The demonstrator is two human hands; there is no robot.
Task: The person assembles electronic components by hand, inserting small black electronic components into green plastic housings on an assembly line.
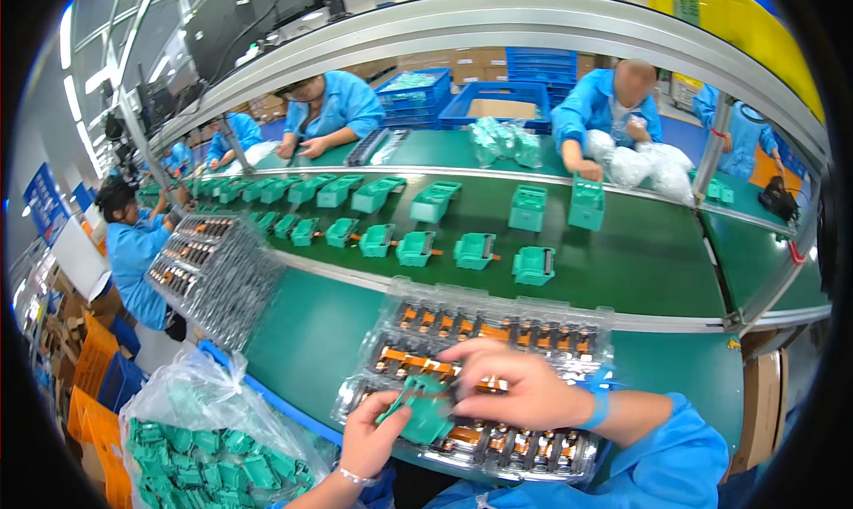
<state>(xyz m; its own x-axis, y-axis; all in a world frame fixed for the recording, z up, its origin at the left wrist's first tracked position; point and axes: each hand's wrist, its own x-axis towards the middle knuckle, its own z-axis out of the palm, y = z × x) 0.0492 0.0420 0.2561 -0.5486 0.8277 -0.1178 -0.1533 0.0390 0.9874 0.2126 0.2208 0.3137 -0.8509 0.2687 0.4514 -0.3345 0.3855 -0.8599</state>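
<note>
My left hand (373, 433) is closed on the edge of a green plastic housing (428, 417), held tilted over a clear plastic tray (586, 460). Close against the housing's right side is my right hand (506, 380), its fingers bent together and smeared by motion. Something small and dark shows at those fingertips, too blurred to name. Rows of small black parts with orange flex strips (413, 360) fill the tray, partly hidden beneath both hands. A blue band circles my right wrist.
A green conveyor (640, 269) carries two rows of green housings (435, 201). Stacked clear trays (213, 278) stand at the left. Below them sits a bag of green parts (204, 456). Across the belt, a person's hand (584, 170) touches a housing. A metal frame (498, 16) spans overhead.
</note>
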